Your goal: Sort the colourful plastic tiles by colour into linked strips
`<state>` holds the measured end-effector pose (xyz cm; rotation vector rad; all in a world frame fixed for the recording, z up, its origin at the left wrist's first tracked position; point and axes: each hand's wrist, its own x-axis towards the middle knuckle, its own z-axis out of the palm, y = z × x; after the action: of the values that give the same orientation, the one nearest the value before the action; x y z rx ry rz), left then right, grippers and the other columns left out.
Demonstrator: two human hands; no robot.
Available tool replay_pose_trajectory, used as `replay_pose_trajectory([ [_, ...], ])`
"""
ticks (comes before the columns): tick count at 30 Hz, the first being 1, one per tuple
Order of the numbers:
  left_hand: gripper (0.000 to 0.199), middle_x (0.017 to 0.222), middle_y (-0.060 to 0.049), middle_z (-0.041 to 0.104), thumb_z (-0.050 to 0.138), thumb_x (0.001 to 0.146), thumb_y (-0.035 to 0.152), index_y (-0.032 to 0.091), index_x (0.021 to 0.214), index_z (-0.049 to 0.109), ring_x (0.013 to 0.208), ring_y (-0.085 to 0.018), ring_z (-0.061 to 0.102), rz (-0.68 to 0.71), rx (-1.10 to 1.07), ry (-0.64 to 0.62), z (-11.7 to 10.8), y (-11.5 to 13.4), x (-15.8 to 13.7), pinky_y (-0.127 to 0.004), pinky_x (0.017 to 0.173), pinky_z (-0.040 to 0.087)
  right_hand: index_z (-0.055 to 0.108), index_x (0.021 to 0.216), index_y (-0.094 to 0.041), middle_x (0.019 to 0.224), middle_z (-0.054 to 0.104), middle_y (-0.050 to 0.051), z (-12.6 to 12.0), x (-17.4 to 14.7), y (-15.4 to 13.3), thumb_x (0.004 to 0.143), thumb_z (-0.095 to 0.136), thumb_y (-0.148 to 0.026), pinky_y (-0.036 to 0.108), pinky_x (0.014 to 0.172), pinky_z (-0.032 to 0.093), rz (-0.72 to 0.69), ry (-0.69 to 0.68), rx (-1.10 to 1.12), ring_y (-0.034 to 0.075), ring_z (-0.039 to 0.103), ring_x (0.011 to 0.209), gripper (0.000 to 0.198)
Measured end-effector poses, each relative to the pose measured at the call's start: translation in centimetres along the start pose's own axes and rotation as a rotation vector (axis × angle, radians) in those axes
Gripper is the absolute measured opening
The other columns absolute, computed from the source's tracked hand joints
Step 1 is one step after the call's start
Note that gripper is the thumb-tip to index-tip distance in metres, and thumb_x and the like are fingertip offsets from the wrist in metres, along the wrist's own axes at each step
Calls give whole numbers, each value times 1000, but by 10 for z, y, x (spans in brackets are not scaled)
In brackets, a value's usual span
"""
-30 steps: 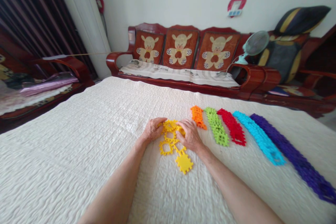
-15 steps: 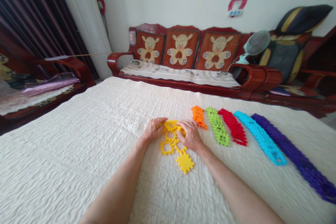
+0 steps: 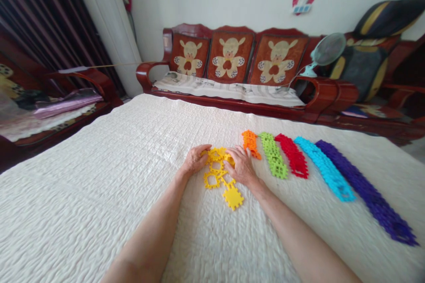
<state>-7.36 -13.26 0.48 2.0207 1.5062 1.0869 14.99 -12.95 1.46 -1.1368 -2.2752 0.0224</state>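
Head view: clock positions are referenced to the yellow pieces [image 3: 217, 174], with 12 pointing away from the person. These toothed pieces lie on the white quilted cover [image 3: 99, 177] between both hands; a solid yellow square [image 3: 233, 197] projects at 5 o'clock.

Labels: a red heart-shaped wall fixture at 1 o'clock carries a blue-and-white panel [image 3: 302, 9]; any markings are too small to read. Grey print on the white seat cloth [image 3: 232, 87] is likewise illegible.

Grip: the left hand [image 3: 195, 159] curves around the edge at 10 o'clock; the right hand [image 3: 242, 164] covers the edge at 3 o'clock. Whether either grip pinches cannot be told. Both hands partly hide the work.

Surroundings: the orange strip [image 3: 250, 143] lies at 2 o'clock, just beside the right hand. Green [image 3: 272, 155], red [image 3: 292, 155], light blue [image 3: 323, 168] and purple [image 3: 361, 190] strips follow towards 3 o'clock. A wooden sofa [image 3: 232, 100] with bear-patterned cushions [image 3: 216, 46] occupies 12 o'clock; a fan [image 3: 329, 49] stands between 1 and 2.
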Motion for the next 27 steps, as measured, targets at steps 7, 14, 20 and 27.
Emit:
replay_pose_trajectory([
  [7,39,107,-7,72,51,78,14,16,114,65,99,-18,67,18,27,18,1,-2,-2,-33,95,52,61,112,-16,121,64,11,1,0,-3,86,54,-28,40,102,27,14,-6,4,25,51,116,30],
  [14,40,111,-7,72,49,79,14,15,116,64,103,-17,66,-61,6,11,-5,7,-7,-32,97,50,59,115,-13,125,61,14,2,1,-5,84,52,-24,39,102,32,17,-70,37,25,51,118,34],
  [20,37,111,-7,71,49,81,15,16,115,64,102,-17,66,-45,-12,-8,-6,9,-6,-32,95,51,59,116,-14,124,62,13,0,0,-5,85,49,-19,39,102,33,-2,-42,54,24,52,117,33],
  [27,36,106,-7,72,48,80,13,17,111,65,98,-18,67,-3,-12,28,1,1,-4,-33,92,52,60,116,-14,125,61,11,3,-2,-2,85,42,-12,39,103,34,7,-40,54,23,52,118,36],
])
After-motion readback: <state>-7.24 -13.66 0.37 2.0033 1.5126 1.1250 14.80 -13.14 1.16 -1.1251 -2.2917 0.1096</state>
